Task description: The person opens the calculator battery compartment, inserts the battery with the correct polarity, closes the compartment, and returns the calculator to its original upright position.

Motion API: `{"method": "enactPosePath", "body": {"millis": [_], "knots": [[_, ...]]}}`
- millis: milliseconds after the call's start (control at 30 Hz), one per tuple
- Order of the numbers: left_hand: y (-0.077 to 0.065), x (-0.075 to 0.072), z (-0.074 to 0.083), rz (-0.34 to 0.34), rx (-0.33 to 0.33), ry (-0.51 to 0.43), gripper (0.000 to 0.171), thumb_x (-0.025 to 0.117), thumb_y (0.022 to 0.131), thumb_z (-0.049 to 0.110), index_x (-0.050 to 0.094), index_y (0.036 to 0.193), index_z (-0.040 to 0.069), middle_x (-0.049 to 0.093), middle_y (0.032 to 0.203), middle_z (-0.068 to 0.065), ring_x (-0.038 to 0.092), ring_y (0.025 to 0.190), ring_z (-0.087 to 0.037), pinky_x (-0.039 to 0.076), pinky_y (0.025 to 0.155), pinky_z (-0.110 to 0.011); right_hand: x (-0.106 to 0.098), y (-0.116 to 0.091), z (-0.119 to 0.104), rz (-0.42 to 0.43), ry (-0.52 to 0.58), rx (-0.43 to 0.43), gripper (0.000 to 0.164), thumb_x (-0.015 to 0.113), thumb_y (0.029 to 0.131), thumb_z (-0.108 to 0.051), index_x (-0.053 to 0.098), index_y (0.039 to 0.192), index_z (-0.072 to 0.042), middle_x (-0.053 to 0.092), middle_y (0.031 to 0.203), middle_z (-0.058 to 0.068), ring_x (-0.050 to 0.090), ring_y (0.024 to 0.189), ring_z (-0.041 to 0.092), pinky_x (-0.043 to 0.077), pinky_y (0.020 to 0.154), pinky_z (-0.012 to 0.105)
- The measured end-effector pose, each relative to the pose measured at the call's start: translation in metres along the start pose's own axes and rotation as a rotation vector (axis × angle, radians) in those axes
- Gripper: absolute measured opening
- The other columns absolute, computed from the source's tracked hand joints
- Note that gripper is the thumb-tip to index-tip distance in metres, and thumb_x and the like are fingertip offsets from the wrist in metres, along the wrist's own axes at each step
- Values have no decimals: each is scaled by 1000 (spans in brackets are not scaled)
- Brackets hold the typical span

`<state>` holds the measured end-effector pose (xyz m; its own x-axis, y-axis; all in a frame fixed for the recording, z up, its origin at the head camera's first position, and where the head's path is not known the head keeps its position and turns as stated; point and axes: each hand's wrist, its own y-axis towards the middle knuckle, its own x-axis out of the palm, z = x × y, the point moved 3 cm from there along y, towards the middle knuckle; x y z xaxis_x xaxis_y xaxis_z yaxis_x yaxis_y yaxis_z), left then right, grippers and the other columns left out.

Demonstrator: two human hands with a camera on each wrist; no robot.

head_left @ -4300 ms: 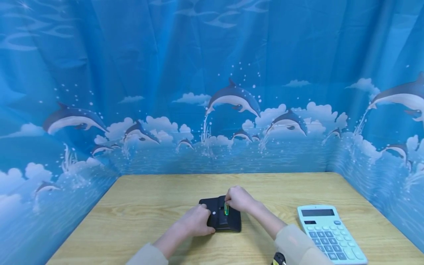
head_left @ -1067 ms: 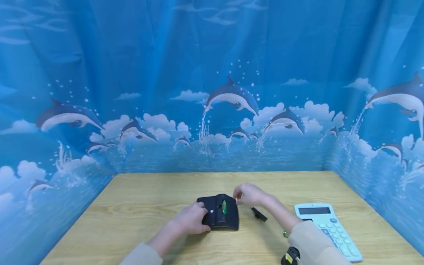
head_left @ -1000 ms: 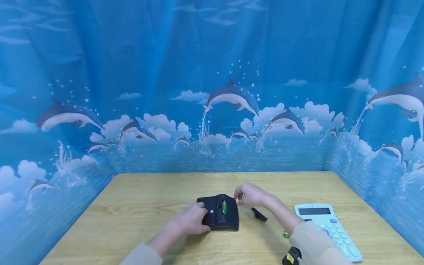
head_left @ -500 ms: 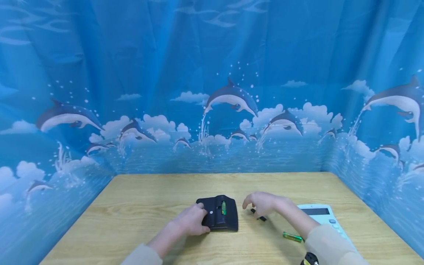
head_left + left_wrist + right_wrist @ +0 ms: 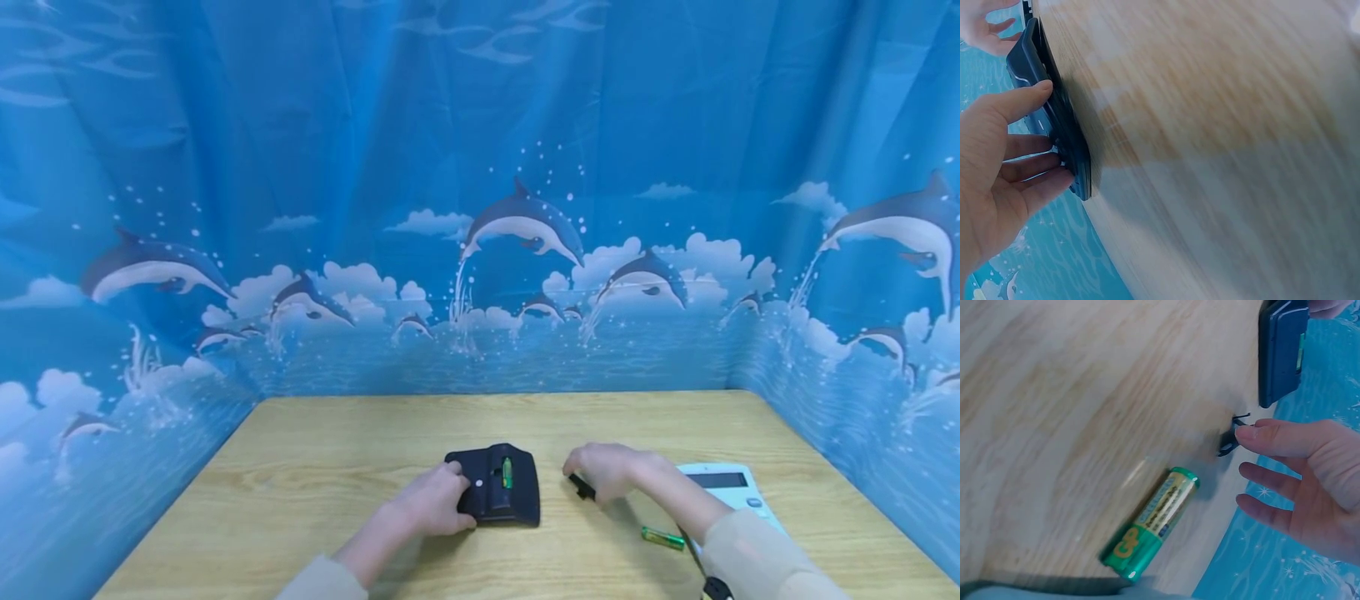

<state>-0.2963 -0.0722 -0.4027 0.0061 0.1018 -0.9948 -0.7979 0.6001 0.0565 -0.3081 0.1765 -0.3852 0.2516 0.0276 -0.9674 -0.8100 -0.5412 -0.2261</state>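
A black device (image 5: 529, 493) lies back side up on the table, its battery slot uncovered. One green battery (image 5: 507, 472) sits in that slot. My left hand (image 5: 435, 502) grips the device's left edge, and in the left wrist view the thumb is on one side and the fingers on the other. To the right of the device, my right hand (image 5: 609, 471) pinches a small black battery cover (image 5: 582, 487) between thumb and finger, low over the table. A loose green and gold battery (image 5: 1154, 522) lies nearer to me, below the right hand.
A light blue calculator (image 5: 712, 481) lies at the right, partly hidden under my right forearm. The wooden table (image 5: 337, 442) is backed by a blue curtain (image 5: 420, 358) printed with dolphins.
My right hand has left the device's battery slot, moved right and taken hold of the battery cover. The loose battery has come out from behind the forearm. My left hand keeps its grip.
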Motion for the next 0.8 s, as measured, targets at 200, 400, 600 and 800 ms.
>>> {"method": "enactPosePath", "body": {"millis": [200,400,600,800], "knots": [[-1,0,0,-4,-1,-6,45,76,72,38,68,97,1,50,82,0,51,75,-10,48,73,-27,3,-1,2,-4,-23,12,57,74,65,8,61,118,-10,57,120,2,51,114,23,43,93,38],[0,0,0,3,-2,-8,46,75,72,37,68,98,0,50,82,-1,52,76,-10,49,73,-27,2,0,3,4,-17,31,55,75,65,1,62,117,-11,58,118,0,53,111,22,45,90,38],[0,0,0,6,-2,-5,48,76,72,37,68,100,0,51,83,-1,53,77,-10,49,74,-27,2,-1,4,-2,-13,54,53,79,67,-11,61,118,-11,58,117,0,53,110,21,45,90,37],[-1,0,0,-1,1,-4,47,75,72,38,68,99,0,51,83,-1,53,77,-10,49,73,-27,2,-2,3,-2,-53,39,50,81,67,-17,63,113,-10,59,108,-1,55,101,18,47,84,35]]}}
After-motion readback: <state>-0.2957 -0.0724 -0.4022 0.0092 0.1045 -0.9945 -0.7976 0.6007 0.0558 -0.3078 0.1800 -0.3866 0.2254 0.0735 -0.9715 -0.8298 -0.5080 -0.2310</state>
